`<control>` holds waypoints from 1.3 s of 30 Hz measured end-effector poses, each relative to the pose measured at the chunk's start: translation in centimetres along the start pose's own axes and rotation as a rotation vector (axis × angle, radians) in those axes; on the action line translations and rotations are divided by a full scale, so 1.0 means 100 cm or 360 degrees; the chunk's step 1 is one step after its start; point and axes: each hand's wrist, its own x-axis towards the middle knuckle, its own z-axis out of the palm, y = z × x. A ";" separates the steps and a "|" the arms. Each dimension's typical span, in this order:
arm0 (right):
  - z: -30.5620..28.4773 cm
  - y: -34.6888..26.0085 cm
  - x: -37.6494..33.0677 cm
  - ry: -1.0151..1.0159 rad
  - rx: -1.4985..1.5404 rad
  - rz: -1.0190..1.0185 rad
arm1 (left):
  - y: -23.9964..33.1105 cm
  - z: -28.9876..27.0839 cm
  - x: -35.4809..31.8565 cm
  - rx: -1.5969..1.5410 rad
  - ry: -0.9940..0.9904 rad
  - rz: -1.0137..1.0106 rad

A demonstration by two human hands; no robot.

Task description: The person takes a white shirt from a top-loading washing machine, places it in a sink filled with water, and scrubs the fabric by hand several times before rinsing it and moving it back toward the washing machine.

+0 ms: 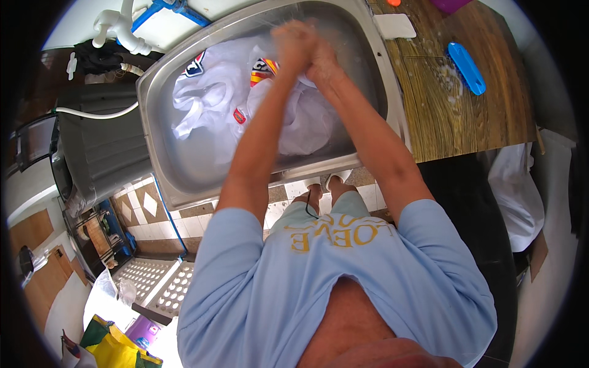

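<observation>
My left hand (293,46) and my right hand (323,63) are pressed together over the far side of a steel sink (145,116), blurred by motion. Their fingers look closed around each other; whatever lies between them is hidden. Just below them, white cloth (307,126) sits bunched in cloudy water, with a red, yellow and black striped patch and a small red label. More of the white fabric (211,92) spreads to the left, carrying a dark blue and red emblem.
To the right is a wet wooden counter (497,119) with a long blue plastic piece (466,67) on it. A white tap (119,27) and blue pipe (175,7) stand at the far left. A dark grey appliance (101,141) with a white hose (98,115) adjoins the sink's left side.
</observation>
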 end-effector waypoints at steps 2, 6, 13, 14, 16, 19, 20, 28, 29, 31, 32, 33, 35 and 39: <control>0.017 -0.006 0.000 0.0468 -0.0061 -0.0087 | -0.002 -0.003 0.029 -0.0559 -0.0339 -0.0539; -0.025 -0.017 0.007 -0.0555 0.0499 0.0107 | 0.009 0.011 0.028 -0.0468 -0.0068 -0.0063; -0.012 -0.085 0.011 -0.0126 -0.0551 -0.0063 | -0.039 -0.065 0.056 -0.0566 -0.0409 -0.0613; -0.023 -0.102 0.012 -0.0301 -0.0669 -0.0125 | -0.038 -0.085 0.062 -0.0865 -0.0558 -0.0870; 0.014 -0.127 -0.019 -0.0521 -0.1305 -0.0152 | -0.032 -0.137 0.067 -0.0987 -0.0641 -0.0935; 0.035 -0.151 -0.036 -0.0721 -0.1780 -0.0152 | -0.008 -0.176 0.075 -0.1170 -0.0654 -0.0970; 0.040 -0.155 -0.037 -0.0776 -0.1855 -0.0129 | -0.002 -0.184 0.077 -0.1221 -0.0635 -0.0980; 0.054 -0.136 -0.044 -0.0891 -0.1942 -0.0247 | -0.014 -0.217 0.055 -0.1363 -0.0602 -0.1024; 0.052 -0.134 -0.043 -0.0914 -0.1908 -0.0233 | -0.018 -0.217 0.054 -0.1396 -0.0595 -0.1009; 0.060 -0.140 -0.049 -0.0965 -0.2072 -0.0256 | -0.022 -0.218 0.051 -0.1438 -0.0600 -0.0995; 0.067 -0.141 -0.054 -0.0993 -0.2154 -0.0268 | -0.023 -0.221 0.052 -0.1447 -0.0612 -0.0997; 0.069 -0.140 -0.056 -0.1004 -0.2122 -0.0270 | -0.023 -0.223 0.052 -0.1456 -0.0624 -0.0998; 0.074 -0.142 -0.060 -0.1014 -0.2066 -0.0290 | -0.020 -0.226 0.055 -0.1487 -0.0670 -0.0985; 0.086 -0.148 -0.069 -0.1016 -0.2190 -0.0323 | -0.020 -0.229 0.057 -0.1568 -0.0722 -0.1025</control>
